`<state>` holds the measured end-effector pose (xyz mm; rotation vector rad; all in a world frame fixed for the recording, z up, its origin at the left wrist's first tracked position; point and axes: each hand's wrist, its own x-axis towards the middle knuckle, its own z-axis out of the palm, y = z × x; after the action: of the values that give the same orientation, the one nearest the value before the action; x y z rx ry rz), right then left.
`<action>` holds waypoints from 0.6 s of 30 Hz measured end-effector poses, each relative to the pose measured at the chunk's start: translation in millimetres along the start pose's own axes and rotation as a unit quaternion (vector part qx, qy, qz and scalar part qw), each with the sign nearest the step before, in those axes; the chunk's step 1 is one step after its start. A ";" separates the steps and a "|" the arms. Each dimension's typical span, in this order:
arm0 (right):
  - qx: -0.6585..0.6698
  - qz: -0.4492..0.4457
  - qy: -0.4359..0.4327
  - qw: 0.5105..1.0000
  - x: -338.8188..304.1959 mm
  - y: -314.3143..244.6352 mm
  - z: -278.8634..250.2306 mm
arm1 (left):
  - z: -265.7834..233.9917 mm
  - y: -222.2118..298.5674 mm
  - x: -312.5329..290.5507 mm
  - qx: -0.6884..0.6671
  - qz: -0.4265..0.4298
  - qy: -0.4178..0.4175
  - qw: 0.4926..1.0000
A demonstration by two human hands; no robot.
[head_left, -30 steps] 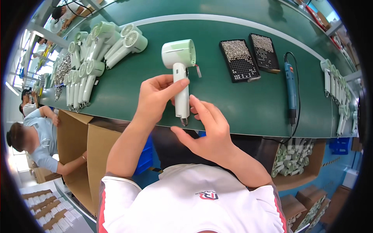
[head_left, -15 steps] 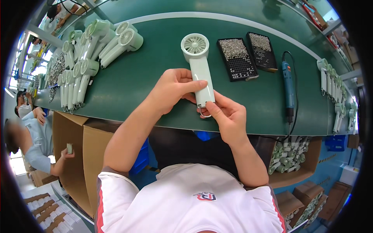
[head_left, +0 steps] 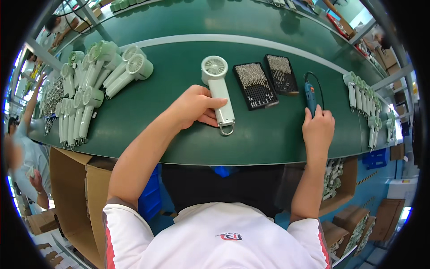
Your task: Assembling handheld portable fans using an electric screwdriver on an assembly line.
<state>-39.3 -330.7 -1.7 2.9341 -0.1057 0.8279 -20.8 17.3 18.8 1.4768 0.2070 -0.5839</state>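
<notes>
Head view: the left hand (head_left: 197,107) pinches the pale green handheld fan (head_left: 220,90) by its handle, thumb on top, apparently to steady it while leaving its wire loop (head_left: 227,134) free; the fan is over the green surface (head_left: 188,145), left of two black trays (head_left: 260,99) seemingly set within easy reach, and the right hand (head_left: 319,127) curls its fingers around a blue corded driver (head_left: 310,95)

a green tabletop (head_left: 192,150) carries pale green fans (head_left: 93,95) clustered on the left beside a silvery metal heap (head_left: 53,96), two black trays (head_left: 260,96) of small metal pieces, and more fans (head_left: 358,97) along the right end
</notes>
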 end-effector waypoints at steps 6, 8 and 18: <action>0.015 0.017 -0.100 0.995 9.8 17.4 16.9 | -0.8 -0.9 17.4 -0.008 0.022 -0.021 1.000; 0.059 0.004 -0.111 0.992 5.0 56.0 27.2 | 11.4 -2.5 36.6 -0.033 0.044 -0.079 0.995; 0.767 0.309 -0.010 0.563 67.9 69.3 -5.7 | -7.5 5.1 42.9 -0.033 0.043 -0.066 0.996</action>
<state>9.2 -401.8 43.5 4.6609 -0.8931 1.5080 19.6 14.1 2.1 1.3719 0.0582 -0.5963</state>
